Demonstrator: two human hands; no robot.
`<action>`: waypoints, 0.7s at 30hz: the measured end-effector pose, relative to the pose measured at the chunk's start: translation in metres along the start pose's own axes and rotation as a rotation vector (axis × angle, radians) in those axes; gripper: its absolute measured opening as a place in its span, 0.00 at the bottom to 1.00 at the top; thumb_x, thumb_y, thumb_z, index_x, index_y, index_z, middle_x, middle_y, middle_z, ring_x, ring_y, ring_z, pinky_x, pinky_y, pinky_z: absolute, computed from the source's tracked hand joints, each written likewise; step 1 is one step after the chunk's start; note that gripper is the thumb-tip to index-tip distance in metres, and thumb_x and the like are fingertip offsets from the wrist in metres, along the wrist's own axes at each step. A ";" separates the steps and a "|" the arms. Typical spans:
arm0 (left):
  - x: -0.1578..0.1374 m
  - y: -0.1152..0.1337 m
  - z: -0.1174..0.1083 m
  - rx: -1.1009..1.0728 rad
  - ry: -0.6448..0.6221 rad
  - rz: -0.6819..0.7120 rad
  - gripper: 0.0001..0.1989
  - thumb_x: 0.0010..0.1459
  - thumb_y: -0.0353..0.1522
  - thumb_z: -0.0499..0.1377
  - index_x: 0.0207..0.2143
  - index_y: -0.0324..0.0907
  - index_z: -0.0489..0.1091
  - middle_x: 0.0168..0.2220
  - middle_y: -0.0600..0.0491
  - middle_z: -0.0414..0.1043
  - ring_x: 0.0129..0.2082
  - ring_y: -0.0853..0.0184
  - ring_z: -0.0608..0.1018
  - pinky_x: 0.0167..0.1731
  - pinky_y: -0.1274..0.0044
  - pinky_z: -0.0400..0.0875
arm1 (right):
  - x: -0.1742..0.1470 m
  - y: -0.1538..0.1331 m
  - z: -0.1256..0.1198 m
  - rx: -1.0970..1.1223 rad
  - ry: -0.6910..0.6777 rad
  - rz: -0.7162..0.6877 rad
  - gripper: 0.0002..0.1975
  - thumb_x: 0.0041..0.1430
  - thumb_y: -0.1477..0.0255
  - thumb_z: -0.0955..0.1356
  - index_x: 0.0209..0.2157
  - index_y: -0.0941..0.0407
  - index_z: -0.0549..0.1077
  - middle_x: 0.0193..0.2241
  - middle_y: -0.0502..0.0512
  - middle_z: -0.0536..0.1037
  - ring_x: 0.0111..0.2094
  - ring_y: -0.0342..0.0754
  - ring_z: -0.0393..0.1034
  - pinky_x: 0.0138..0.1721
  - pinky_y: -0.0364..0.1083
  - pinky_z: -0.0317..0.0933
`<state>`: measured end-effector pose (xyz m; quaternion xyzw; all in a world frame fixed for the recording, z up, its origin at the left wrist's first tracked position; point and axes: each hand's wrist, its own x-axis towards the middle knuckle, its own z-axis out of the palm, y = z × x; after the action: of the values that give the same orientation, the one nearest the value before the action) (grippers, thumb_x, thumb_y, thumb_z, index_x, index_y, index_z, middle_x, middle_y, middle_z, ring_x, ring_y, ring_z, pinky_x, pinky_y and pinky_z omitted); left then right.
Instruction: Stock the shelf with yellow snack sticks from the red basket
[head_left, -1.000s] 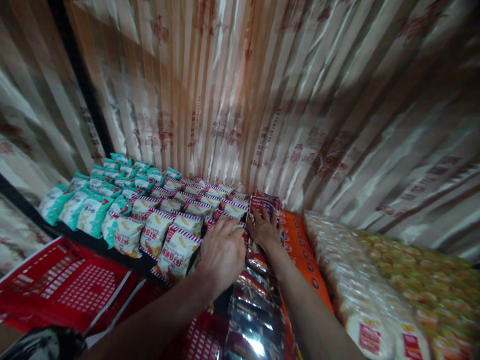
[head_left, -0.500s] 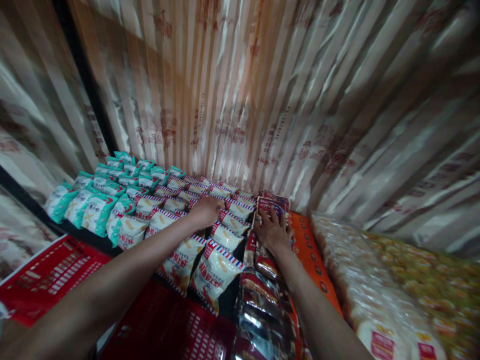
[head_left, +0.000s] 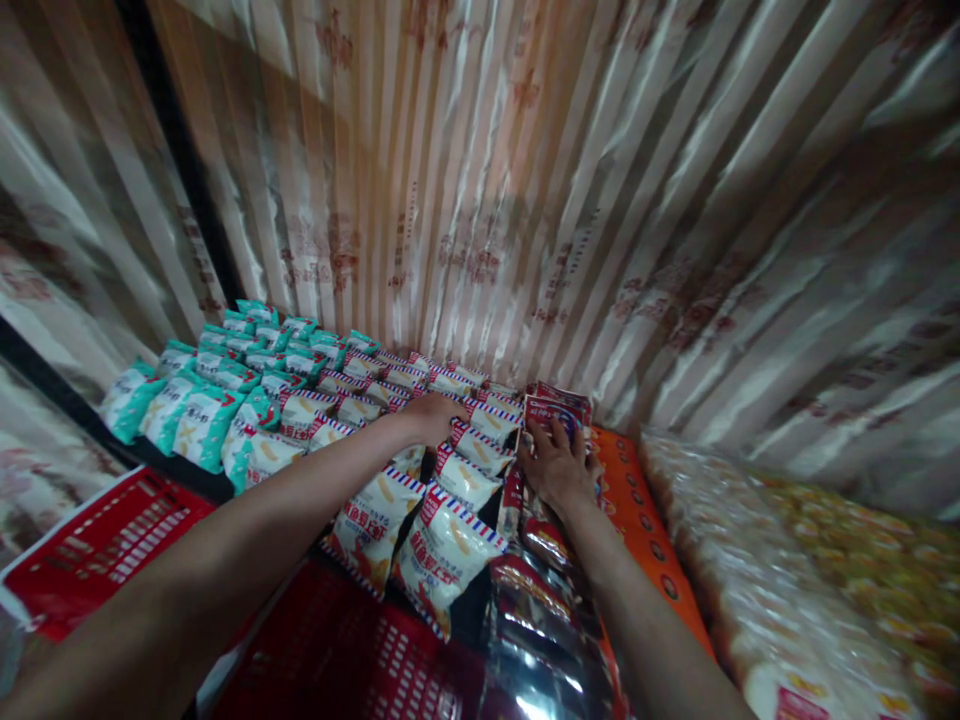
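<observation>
My left hand [head_left: 435,418] is closed, its fingers curled at the striped top edge of a white snack bag [head_left: 480,448] in the middle rows. The fingertips are partly hidden. Larger white snack bags [head_left: 450,550] with red print and red-blue striped edges stand in front of it. My right hand [head_left: 559,470] lies with fingers apart on a dark red shiny packet [head_left: 551,412] at the back of its row. Several more dark glossy packets [head_left: 551,620] run forward below that hand.
Teal snack bags [head_left: 206,425] stand in rows at the left. An orange strip [head_left: 652,520] borders the right side, beside clear-wrapped packs [head_left: 742,560] and yellow-green packs [head_left: 862,560]. Printed pleated sheeting [head_left: 480,200] rises behind. Red perforated pieces [head_left: 112,540] lie in front.
The whole view has shifted slightly, so things sit a little further right. My left hand stays at the white bags and my right hand on the dark red packet.
</observation>
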<state>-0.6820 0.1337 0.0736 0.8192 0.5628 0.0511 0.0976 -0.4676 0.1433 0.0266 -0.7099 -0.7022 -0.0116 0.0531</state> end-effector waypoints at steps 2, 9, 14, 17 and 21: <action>0.002 -0.002 0.001 0.000 0.015 0.000 0.18 0.53 0.25 0.55 0.45 0.47 0.72 0.45 0.56 0.74 0.46 0.67 0.74 0.43 0.80 0.66 | 0.001 0.000 0.000 -0.007 -0.004 -0.004 0.26 0.62 0.58 0.53 0.61 0.45 0.55 0.64 0.51 0.49 0.64 0.60 0.36 0.57 0.62 0.42; 0.001 -0.013 0.000 0.038 0.096 -0.008 0.15 0.53 0.23 0.53 0.39 0.44 0.74 0.39 0.53 0.75 0.43 0.66 0.73 0.42 0.79 0.66 | 0.003 0.001 0.004 -0.024 0.006 0.001 0.26 0.62 0.57 0.53 0.60 0.44 0.55 0.64 0.50 0.50 0.64 0.59 0.37 0.57 0.61 0.43; 0.000 -0.018 0.005 0.067 0.104 -0.009 0.13 0.51 0.24 0.54 0.37 0.43 0.74 0.38 0.51 0.73 0.43 0.64 0.73 0.41 0.76 0.67 | 0.002 0.001 0.002 -0.025 0.010 0.000 0.26 0.61 0.57 0.54 0.60 0.45 0.56 0.64 0.50 0.50 0.64 0.59 0.37 0.58 0.61 0.42; 0.001 -0.017 0.008 0.080 0.083 0.009 0.12 0.51 0.25 0.55 0.36 0.44 0.74 0.37 0.52 0.73 0.43 0.63 0.73 0.41 0.76 0.67 | 0.002 0.001 0.003 -0.022 0.006 0.000 0.26 0.61 0.57 0.53 0.60 0.45 0.55 0.64 0.51 0.50 0.64 0.60 0.37 0.57 0.61 0.42; 0.001 -0.017 0.004 0.108 0.065 0.024 0.12 0.51 0.24 0.55 0.36 0.43 0.74 0.37 0.51 0.73 0.43 0.63 0.72 0.42 0.75 0.66 | 0.004 0.003 0.007 -0.033 0.003 0.005 0.27 0.61 0.56 0.53 0.61 0.44 0.54 0.64 0.50 0.49 0.64 0.59 0.35 0.57 0.62 0.42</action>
<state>-0.6964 0.1402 0.0657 0.8278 0.5579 0.0482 0.0342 -0.4654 0.1477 0.0203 -0.7126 -0.6999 -0.0241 0.0423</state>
